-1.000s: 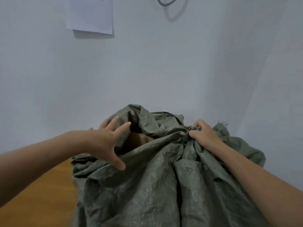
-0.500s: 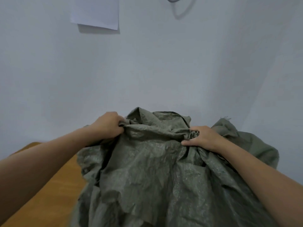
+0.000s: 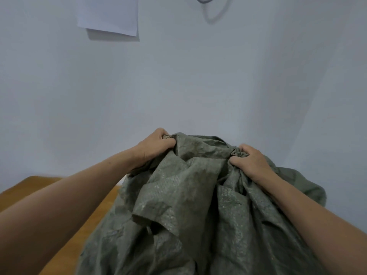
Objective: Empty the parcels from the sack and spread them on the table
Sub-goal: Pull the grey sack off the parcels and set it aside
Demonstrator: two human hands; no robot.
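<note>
A large grey-green woven sack [image 3: 190, 215] stands crumpled on the wooden table [image 3: 65, 225], filling the lower middle of the head view. My left hand [image 3: 155, 147] grips a bunch of its cloth at the top left. At the top right, my right hand [image 3: 250, 163] grips another gathered bunch. The cloth is stretched between both fists. No parcel shows; the sack's inside is hidden.
A pale wall rises close behind the sack, with a corner to the right. A white sheet of paper [image 3: 109, 14] is stuck high on the wall, and a grey cable loop [image 3: 204, 0] hangs at the top edge. Bare tabletop shows to the left.
My left hand went from open at the sack's mouth to gripping its cloth. Both fists have lifted the top edge, and the brown parcel glimpsed in the opening is now covered.
</note>
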